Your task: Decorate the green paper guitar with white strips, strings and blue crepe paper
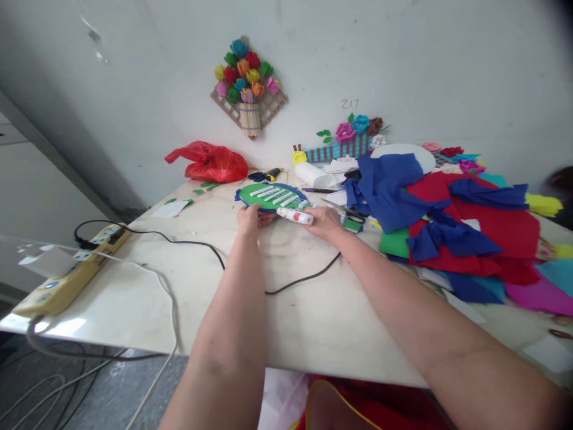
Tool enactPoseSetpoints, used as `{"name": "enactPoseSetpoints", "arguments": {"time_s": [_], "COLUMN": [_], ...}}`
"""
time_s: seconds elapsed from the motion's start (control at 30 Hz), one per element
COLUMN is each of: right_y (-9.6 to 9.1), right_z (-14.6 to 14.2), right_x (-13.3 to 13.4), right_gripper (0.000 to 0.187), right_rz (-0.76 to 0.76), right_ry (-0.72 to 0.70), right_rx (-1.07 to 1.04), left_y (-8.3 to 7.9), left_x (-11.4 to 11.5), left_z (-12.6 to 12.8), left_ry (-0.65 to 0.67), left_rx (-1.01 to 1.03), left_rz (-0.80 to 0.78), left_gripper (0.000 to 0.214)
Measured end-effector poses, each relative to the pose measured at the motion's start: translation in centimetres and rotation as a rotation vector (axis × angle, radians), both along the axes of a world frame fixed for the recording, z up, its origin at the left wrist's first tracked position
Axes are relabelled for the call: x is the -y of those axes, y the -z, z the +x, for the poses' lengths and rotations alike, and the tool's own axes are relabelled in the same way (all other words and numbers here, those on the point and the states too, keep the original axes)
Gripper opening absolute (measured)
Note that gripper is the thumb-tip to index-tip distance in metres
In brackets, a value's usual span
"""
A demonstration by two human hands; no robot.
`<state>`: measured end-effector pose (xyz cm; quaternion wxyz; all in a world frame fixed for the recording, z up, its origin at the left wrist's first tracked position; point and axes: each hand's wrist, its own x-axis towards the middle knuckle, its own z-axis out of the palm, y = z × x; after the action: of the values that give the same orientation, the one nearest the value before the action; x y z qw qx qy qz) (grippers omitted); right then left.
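My left hand [254, 218] holds the near left edge of a green oval craft piece [250, 196]. Its rim is blue and white rolled strips lie in rows across its face. The piece stretches right into a narrow part, ending in a green tip [351, 226] beyond my right hand. In my right hand [324, 223] is a white hot glue gun [293, 215] with red marks, held over the near edge of the piece. A black cord [304, 280] runs toward my right wrist. My fingers partly hide the piece and the glue gun's handle.
Blue crepe paper [389, 185] and red sheets [501, 233] pile up at right. Scissors [356, 213] lie behind my right hand. A red plastic bag [212, 162] and a yellow-black cutter [273, 174] sit at the back. The power strip [85, 263] and a white cable [168, 292] occupy the left.
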<state>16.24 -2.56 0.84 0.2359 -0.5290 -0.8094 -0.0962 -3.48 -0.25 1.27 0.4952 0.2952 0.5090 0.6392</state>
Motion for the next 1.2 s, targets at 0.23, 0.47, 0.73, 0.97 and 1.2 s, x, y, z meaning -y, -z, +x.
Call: {"name": "enactPoseSetpoints", "arguments": {"time_s": [0.23,0.47,0.73,0.97,1.2], "right_y": [-0.5,-0.7,-0.1,0.4,0.3], "right_z": [0.3,1.1,0.5,-0.2,-0.4], "right_x": [0.2,0.1,-0.1,-0.2,-0.2], "right_gripper": [0.022,0.02,0.021,0.019,0.019], "right_rz": [0.049,0.065,0.023,0.0,0.006], "right_ry": [-0.011,0.002,-0.038,-0.063,-0.016], "right_rx": [0.052,-0.02,-0.069,-0.07,-0.08], "left_y": [-0.1,-0.4,-0.3,0.0,-0.3], "left_x": [0.1,0.4,0.3,0.1,0.5], "left_z": [0.0,0.1,0.0,-0.2,-0.1], "left_ry": [-0.005,-0.012,0.01,0.01,0.032], "left_rx": [-0.005,-0.011,-0.002,-0.013,-0.007], "left_rz": [-0.014,-0.012,0.003,0.002,0.007], "left_gripper": [0.028,0.026,0.025,0.02,0.02]}}
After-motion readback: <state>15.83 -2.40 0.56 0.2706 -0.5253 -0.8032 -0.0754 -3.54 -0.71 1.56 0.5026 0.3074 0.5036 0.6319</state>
